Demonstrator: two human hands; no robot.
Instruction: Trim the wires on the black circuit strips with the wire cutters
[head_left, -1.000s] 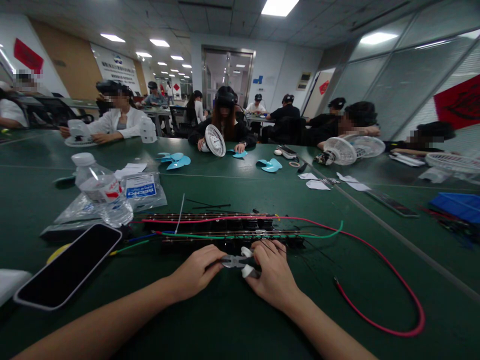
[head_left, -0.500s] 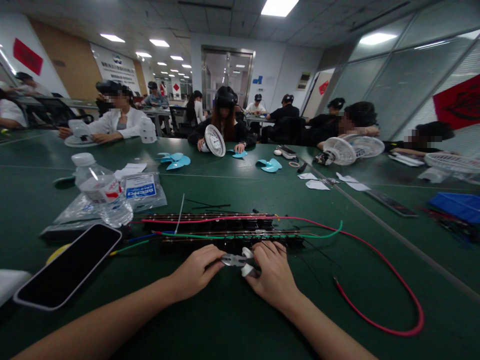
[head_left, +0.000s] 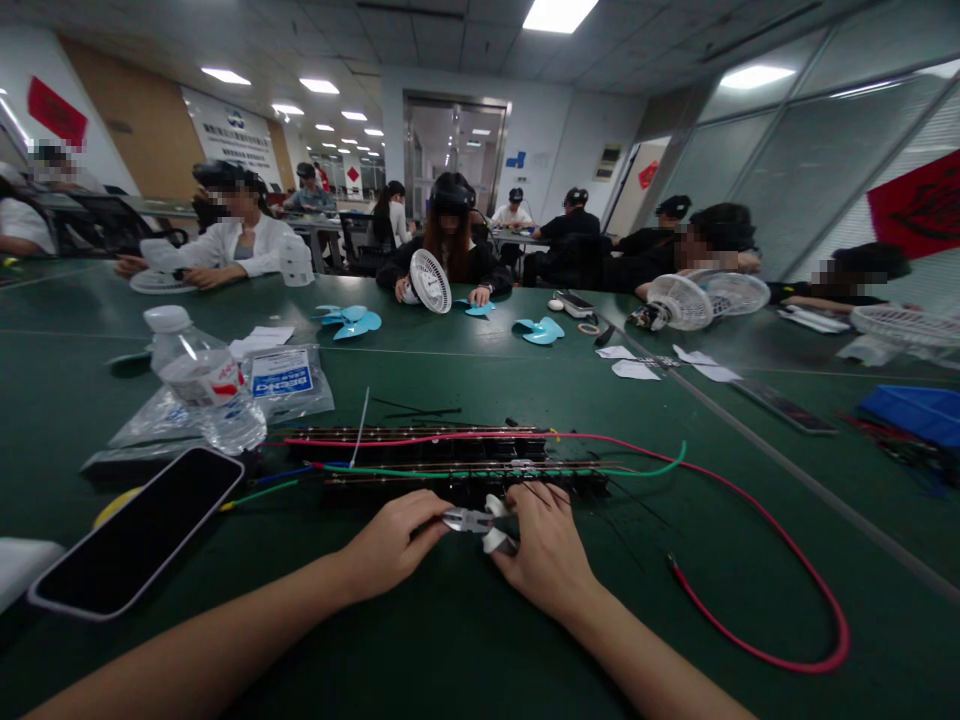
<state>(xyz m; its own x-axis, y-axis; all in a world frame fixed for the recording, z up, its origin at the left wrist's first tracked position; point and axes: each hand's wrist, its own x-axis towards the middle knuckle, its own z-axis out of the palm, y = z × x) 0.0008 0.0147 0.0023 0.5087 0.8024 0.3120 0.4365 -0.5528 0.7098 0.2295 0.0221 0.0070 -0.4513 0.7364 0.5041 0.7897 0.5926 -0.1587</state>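
Observation:
Pliers (head_left: 469,520) with white handles lie across between my hands, their metal jaws pointing left. My right hand (head_left: 546,535) is closed around the handles. The fingers of my left hand (head_left: 401,540) are pinched together at the tip of the jaws; whatever small thing they may hold there is hidden. Just beyond my hands lie two long black strips with metal contacts (head_left: 420,436). A red cable (head_left: 750,500) runs along the far strip and loops to the right. Over the near strip passes a green wire (head_left: 660,465), and a pale zip tie (head_left: 361,425) sticks up on its left part.
A phone (head_left: 139,530) and a water bottle (head_left: 206,380) stand at the left, beside a plastic bag (head_left: 289,380). Blue fan blades (head_left: 538,331) lie farther back. People sit across the green table (head_left: 450,375) with white fan parts. A blue tray (head_left: 919,412) is at the right.

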